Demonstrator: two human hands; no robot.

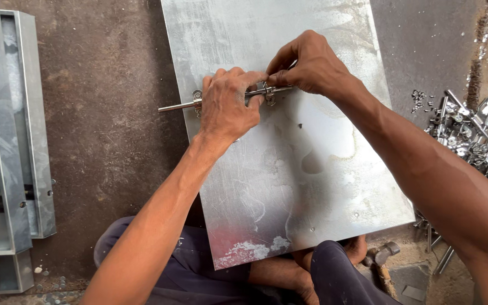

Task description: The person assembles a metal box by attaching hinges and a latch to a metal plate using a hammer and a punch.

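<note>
Bolt latch (266, 92) lies on the metal sheet (312, 169), left hand (230, 104) fingers pressing its middle, right hand (309, 65) fingers pinched together on its bracket.

soft, even daylight lit the scene brightly. the metal sheet (289, 158) carried a pale glare toward twelve o'clock and faint shadows beneath the hands. focus was sharp at centre; the forearms at five and seven o'clock looked slightly stretched.

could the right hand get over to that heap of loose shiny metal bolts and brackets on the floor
Probably yes: the right hand pinches the silver slide-bolt latch on the grey metal sheet; the heap lies uncovered just right of that arm.
</note>
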